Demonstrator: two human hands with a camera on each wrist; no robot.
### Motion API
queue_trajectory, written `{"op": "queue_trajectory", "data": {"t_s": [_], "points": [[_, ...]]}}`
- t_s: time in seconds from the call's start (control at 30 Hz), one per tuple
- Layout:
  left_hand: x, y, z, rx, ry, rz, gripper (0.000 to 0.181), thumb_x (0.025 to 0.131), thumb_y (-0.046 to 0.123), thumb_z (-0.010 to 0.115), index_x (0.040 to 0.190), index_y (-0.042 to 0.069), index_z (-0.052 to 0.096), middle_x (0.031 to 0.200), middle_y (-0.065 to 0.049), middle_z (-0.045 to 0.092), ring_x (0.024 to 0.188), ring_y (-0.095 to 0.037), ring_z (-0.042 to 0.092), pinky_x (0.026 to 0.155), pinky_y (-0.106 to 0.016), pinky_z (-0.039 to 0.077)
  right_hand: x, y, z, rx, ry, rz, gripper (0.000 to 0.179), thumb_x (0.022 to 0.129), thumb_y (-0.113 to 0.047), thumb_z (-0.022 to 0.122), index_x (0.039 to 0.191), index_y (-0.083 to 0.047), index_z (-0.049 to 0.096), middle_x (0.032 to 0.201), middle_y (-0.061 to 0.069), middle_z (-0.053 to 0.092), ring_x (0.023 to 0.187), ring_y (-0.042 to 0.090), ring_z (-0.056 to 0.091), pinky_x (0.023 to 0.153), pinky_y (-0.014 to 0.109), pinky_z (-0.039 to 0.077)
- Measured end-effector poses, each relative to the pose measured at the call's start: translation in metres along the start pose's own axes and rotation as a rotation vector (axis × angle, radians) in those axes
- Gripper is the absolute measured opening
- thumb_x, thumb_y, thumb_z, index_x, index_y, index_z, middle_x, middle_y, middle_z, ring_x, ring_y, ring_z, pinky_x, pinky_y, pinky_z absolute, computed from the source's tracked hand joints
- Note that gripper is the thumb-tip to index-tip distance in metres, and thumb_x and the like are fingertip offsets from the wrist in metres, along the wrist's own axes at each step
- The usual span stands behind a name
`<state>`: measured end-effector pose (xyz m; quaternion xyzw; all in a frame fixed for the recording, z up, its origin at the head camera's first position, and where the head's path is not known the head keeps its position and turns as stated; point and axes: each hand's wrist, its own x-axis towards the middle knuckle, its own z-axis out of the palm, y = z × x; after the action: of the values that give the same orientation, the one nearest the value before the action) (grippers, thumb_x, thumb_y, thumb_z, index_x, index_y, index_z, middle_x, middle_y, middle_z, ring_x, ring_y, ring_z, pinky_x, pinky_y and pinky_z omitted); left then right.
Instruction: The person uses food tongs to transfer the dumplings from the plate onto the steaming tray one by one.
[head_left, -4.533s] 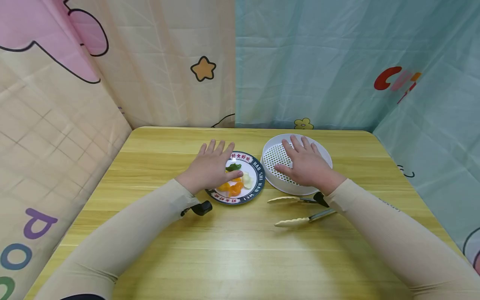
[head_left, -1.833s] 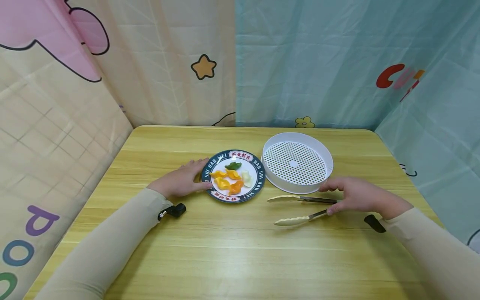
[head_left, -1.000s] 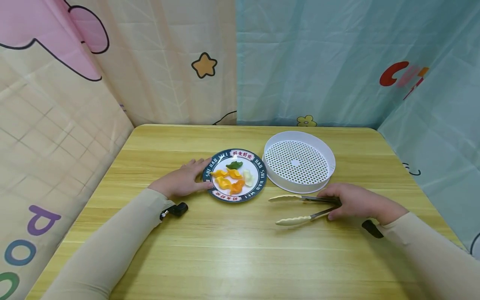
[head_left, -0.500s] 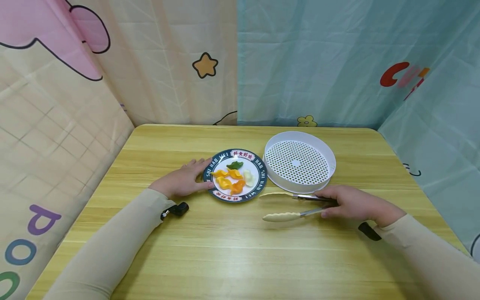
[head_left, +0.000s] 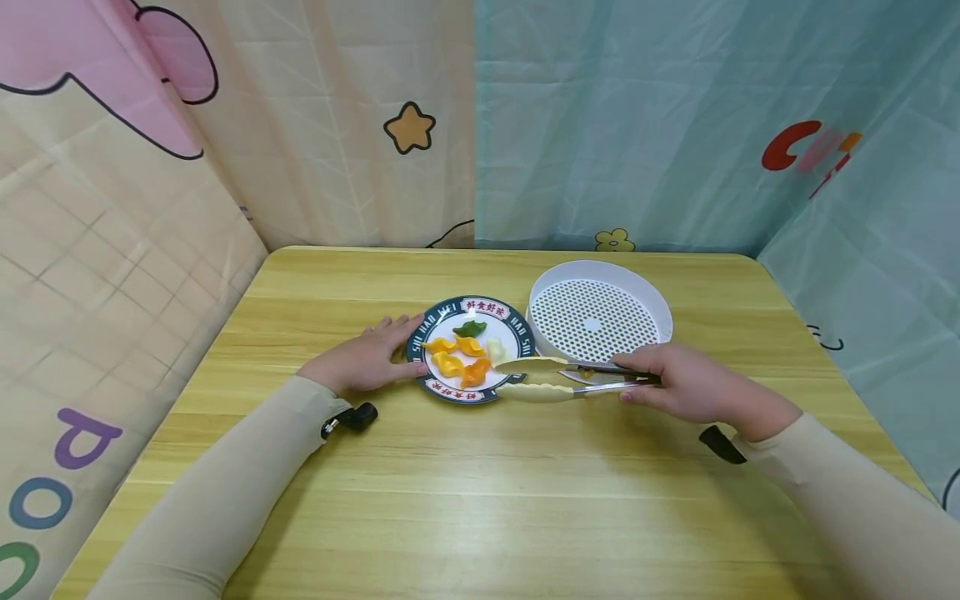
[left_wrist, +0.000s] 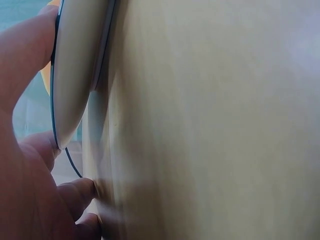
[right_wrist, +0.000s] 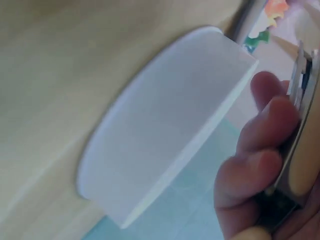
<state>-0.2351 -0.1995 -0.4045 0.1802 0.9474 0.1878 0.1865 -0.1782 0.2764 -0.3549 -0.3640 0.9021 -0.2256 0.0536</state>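
In the head view a dark-rimmed plate carries several dumpling-shaped pieces: green, yellow, orange and white. My left hand rests at its left side, thumb on the rim. Fingers touch the edge and the table in the left wrist view. My right hand grips a pair of tongs, metal with cream scalloped tips. Those tips stand slightly apart over the plate's right rim, beside the white and orange pieces. Curled fingers wrap the tongs in the right wrist view.
A white round steamer tray with a perforated base stands right of the plate, partly behind the tongs and right hand. The wooden table ends at curtains behind and along both sides.
Both hands came down from above the plate and tray. The left settled on the plate rim; the right took hold of the tongs, lifted them, moved them left and narrowed their tips.
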Motion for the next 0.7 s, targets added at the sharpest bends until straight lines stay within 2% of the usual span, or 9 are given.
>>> {"op": "queue_trajectory", "data": {"t_s": [0.17, 0.3, 0.43, 0.7], "points": [[0.001, 0.0, 0.0, 0.003, 0.001, -0.001, 0.101, 0.092, 0.081, 0.056, 0.17, 0.037, 0.01, 0.178, -0.013, 0.014, 0.164, -0.044, 0.008, 0.129, -0.067, 0.014, 0.016, -0.007, -0.006, -0.106, 0.029, -0.016, 0.031, 0.092, -0.02, 0.082, 0.121, -0.011, 0.077, 0.096, -0.012, 0.071, 0.081, 0.001, 0.057, 0.072, 0.027, 0.051], [0.001, -0.002, 0.001, 0.008, 0.001, 0.001, 0.101, 0.091, 0.082, 0.055, 0.17, 0.037, 0.01, 0.178, -0.013, 0.015, 0.164, -0.044, 0.008, 0.13, -0.067, 0.014, 0.03, -0.014, -0.011, -0.157, 0.001, 0.016, 0.03, 0.093, -0.022, 0.082, 0.121, -0.012, 0.077, 0.098, -0.007, 0.074, 0.084, 0.007, 0.06, 0.075, 0.032, 0.053], [0.002, -0.002, 0.001, 0.003, -0.002, -0.001, 0.102, 0.091, 0.082, 0.055, 0.17, 0.037, 0.009, 0.178, -0.012, 0.014, 0.164, -0.043, 0.008, 0.13, -0.067, 0.014, 0.043, -0.021, -0.015, -0.196, -0.032, 0.029, 0.027, 0.093, -0.022, 0.081, 0.119, -0.013, 0.077, 0.094, -0.007, 0.072, 0.081, 0.009, 0.058, 0.074, 0.033, 0.051], [0.002, -0.002, 0.001, 0.0, 0.003, 0.008, 0.101, 0.092, 0.081, 0.055, 0.17, 0.037, 0.008, 0.178, -0.013, 0.013, 0.164, -0.043, 0.006, 0.13, -0.065, 0.013, 0.06, -0.024, -0.018, -0.257, -0.064, -0.007, 0.022, 0.093, -0.021, 0.08, 0.113, -0.011, 0.075, 0.089, -0.007, 0.069, 0.079, 0.01, 0.058, 0.074, 0.036, 0.051]]}}
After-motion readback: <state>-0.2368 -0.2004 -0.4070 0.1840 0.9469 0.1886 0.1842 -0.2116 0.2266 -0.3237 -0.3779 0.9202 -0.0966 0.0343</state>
